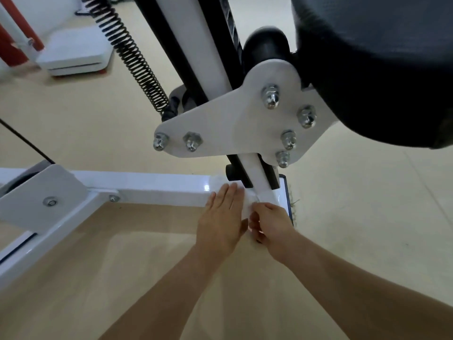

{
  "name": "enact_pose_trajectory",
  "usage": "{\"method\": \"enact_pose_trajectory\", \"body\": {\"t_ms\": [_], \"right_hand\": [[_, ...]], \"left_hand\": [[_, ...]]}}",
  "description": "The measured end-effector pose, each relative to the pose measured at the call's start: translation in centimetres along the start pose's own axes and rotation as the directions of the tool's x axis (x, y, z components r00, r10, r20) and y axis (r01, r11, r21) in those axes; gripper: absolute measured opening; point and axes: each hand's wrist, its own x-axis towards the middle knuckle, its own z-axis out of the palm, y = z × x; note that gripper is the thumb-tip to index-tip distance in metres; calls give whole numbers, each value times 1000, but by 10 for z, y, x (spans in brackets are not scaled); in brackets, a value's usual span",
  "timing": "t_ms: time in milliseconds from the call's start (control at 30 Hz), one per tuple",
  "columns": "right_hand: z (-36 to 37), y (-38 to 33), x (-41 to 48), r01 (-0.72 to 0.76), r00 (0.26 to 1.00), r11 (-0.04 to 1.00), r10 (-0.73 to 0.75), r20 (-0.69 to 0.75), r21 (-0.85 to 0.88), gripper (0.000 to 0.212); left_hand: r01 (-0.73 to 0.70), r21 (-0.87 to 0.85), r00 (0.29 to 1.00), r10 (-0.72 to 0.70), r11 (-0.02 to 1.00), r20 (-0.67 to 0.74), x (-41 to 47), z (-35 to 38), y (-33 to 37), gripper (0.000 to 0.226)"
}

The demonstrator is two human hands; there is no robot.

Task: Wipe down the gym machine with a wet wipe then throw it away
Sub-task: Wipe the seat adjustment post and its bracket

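The gym machine has a white floor bar (152, 186) running left to right, a white bolted plate (232, 119) and a black padded seat (382, 65) at the upper right. A white wet wipe (248, 203) lies on the right end of the floor bar, hard to tell from the white paint. My left hand (221, 222) rests flat on the wipe with straight fingers. My right hand (270, 225) is just to its right with curled fingers that pinch the wipe's edge near the base of the upright post.
A black coil spring (132, 55) slants down from the top left to the plate. A white flat base with red trim (73, 55) sits on the beige floor at the far left. A black cable (27, 141) crosses at the left. Beige floor surrounds the frame.
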Motion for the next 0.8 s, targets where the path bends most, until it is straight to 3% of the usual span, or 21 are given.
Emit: {"method": "enact_pose_trajectory", "body": {"t_ms": [100,133,267,367,467,600,700,801], "right_hand": [[-2,3,-7,132,980,966,-161,-116,-221,17],[-2,6,-11,191,964,920,-241,-109,-343,25],[0,19,-19,476,853,579,-488,186,-662,46],[8,20,-18,542,822,444,-459,339,-713,57],[11,21,-17,504,849,510,-441,291,-697,57],[3,23,-12,389,901,694,-425,92,-606,48],[-2,25,-13,401,878,641,-474,74,-655,47],[5,32,-20,456,865,568,-463,192,-685,56]], "left_hand": [[-66,79,996,60,995,65,6,15,5,82],[-85,95,994,78,992,74,7,16,6,83],[-41,181,995,23,983,97,9,14,-18,89],[68,200,983,-99,977,151,15,9,-53,77],[89,191,981,-119,978,154,20,5,-45,76],[-69,148,992,52,987,115,16,16,9,66],[-99,141,991,85,985,104,12,20,3,69],[-59,120,998,55,991,36,-3,15,-44,72]]}}
